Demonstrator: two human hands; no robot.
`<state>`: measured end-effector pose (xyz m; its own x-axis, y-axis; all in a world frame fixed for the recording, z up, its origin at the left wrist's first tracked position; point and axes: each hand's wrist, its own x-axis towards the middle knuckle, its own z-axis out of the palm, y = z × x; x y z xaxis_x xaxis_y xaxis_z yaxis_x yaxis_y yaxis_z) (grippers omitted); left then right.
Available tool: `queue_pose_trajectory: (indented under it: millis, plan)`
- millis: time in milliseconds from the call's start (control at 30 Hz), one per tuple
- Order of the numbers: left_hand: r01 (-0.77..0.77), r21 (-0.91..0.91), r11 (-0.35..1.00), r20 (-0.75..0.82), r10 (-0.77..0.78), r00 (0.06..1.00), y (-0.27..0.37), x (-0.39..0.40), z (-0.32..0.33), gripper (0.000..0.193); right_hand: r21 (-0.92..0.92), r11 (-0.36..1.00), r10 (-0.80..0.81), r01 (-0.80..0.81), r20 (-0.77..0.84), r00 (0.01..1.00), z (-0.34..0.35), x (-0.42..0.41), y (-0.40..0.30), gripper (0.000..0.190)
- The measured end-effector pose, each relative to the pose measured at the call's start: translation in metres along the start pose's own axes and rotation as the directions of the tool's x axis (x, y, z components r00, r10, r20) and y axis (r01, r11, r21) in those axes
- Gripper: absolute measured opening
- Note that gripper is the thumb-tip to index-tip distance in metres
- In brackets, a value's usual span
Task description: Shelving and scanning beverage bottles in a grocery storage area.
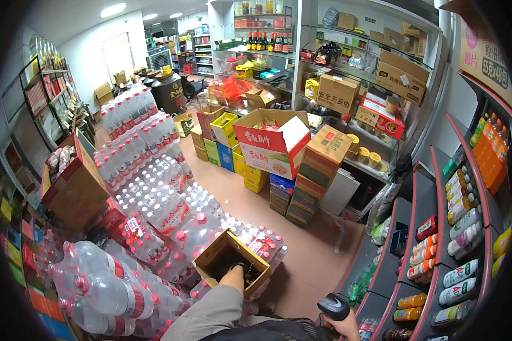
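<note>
My left hand (234,277) reaches down into an open cardboard box (204,260) that rests on packs of bottled water. The fingers are lost in the dark inside of the box, so I cannot tell whether they hold anything. Dark contents (251,275) show dimly beside the wrist. At the lower right, my right hand (344,326) is closed around the handle of a black and grey handheld barcode scanner (333,306). The scanner is held apart from the box, near the shelf on the right.
Shrink-wrapped water bottles (153,192) are stacked to the left, with large bottles (106,277) nearest me. Shelves of drinks (458,273) flank my right. Across the tiled floor (222,187) stand stacked cartons (320,166) and an open red-and-white box (264,147), before glass shelving (345,64).
</note>
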<state>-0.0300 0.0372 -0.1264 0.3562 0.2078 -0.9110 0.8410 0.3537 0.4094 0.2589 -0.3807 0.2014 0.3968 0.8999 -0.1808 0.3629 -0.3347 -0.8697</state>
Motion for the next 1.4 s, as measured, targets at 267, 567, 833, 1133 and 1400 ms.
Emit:
queue_pose_trajectory:
  millis: [267, 567, 833, 1133, 1400]
  plan:
    - [0.041, 0.351, 0.935, -0.006, -0.042, 0.999, -0.009, -0.062, -0.005, 0.040, 0.182, 0.974, 0.102, -0.137, 0.187, 0.977, -0.014, -0.008, -0.034, 0.028]
    - [0.016, 0.176, 0.984, -0.864, 0.147, 0.481, 0.038, -0.294, 0.109, 0.029, 0.256, 0.960, 0.058, -0.116, 0.225, 0.973, -0.033, -0.017, -0.003, 0.030]
    - [-0.647, 0.376, 0.664, -0.865, 0.501, 0.011, -0.040, -0.404, 0.280, 0.020, 0.219, 0.966, 0.032, -0.139, 0.431, 0.902, -0.021, -0.037, 0.035, 0.029]
    - [-0.468, 0.174, 0.866, -0.733, 0.431, 0.526, -0.189, -0.387, 0.376, 0.037, 0.308, 0.925, 0.059, -0.224, 0.467, 0.882, 0.033, -0.087, 0.010, 0.031]
    - [-0.427, 0.219, 0.877, -0.691, 0.449, 0.567, -0.225, -0.390, 0.344, 0.046, 0.306, 0.950, -0.062, -0.068, 0.396, 0.916, 0.062, -0.137, -0.002, 0.023]
